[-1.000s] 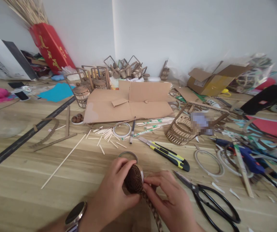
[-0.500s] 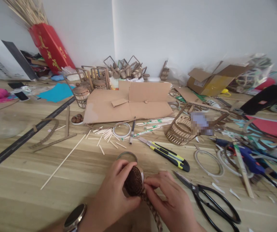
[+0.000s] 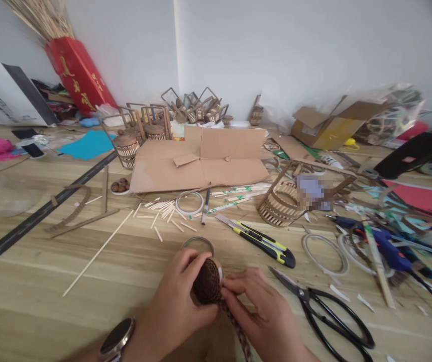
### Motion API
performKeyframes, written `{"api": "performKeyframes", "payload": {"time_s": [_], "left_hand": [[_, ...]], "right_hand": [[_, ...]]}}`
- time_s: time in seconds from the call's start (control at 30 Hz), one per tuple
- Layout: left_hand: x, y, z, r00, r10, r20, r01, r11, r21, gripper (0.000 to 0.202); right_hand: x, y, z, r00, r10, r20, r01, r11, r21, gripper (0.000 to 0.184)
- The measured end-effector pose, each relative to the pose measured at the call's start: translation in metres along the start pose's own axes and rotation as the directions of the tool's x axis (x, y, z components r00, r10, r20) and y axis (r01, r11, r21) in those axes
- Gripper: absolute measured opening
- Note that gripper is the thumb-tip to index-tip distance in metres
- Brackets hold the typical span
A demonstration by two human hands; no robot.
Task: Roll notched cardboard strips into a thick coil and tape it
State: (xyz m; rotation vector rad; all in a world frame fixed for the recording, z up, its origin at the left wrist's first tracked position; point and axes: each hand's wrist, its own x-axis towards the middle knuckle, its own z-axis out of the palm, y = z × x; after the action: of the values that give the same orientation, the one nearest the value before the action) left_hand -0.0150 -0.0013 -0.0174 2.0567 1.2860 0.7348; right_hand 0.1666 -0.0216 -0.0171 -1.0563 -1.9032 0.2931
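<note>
Between my hands is a dark brown coil of corrugated cardboard strip [image 3: 206, 282], wound in tight rings. My left hand [image 3: 180, 301] is closed around its left side, thumb below and fingers above. At the coil's right edge my right hand [image 3: 259, 306] pinches the strip, whose loose tail [image 3: 240, 334] runs down toward me. A small white patch shows on the coil's right rim. Just behind the coil lies a thin ring [image 3: 200, 240], partly hidden by my left fingers. Black-handled scissors [image 3: 314, 306] lie open to the right of my right hand.
A yellow-black utility knife [image 3: 263, 244] lies beyond my hands, blade out. Short wooden sticks [image 3: 165, 208] and a tape ring [image 3: 189, 203] are farther back. A small woven basket [image 3: 282, 203] and a blue glue gun [image 3: 385, 246] are at right. Flattened cardboard [image 3: 201, 168] lies behind.
The coil has turned slightly in my fingers, and my right hand has shifted a little to the left along with the strip. Everything else stays in place.
</note>
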Motion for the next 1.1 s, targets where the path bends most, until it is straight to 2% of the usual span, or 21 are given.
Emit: {"api": "performKeyframes", "payload": {"time_s": [0.6,0.87,1.1], "left_hand": [[0.0,-0.0002,0.0014,1.0,-0.007,0.009,0.007,1.0,-0.003,0.059],[0.0019,-0.0007,0.0007,0.997,-0.044,0.055,0.046,0.998,-0.035,0.061],[0.0007,-0.0008,0.0008,0.999,-0.034,0.028,0.034,0.999,-0.028,0.06]], "right_hand": [[-0.0046,0.003,0.0057,0.998,-0.059,-0.015,0.057,0.995,-0.082,0.015],[-0.0082,0.0055,0.0069,0.999,-0.039,-0.006,0.038,0.996,-0.08,0.014],[-0.0039,0.0024,0.0057,0.999,-0.037,-0.022,0.035,0.995,-0.092,0.015]]}}
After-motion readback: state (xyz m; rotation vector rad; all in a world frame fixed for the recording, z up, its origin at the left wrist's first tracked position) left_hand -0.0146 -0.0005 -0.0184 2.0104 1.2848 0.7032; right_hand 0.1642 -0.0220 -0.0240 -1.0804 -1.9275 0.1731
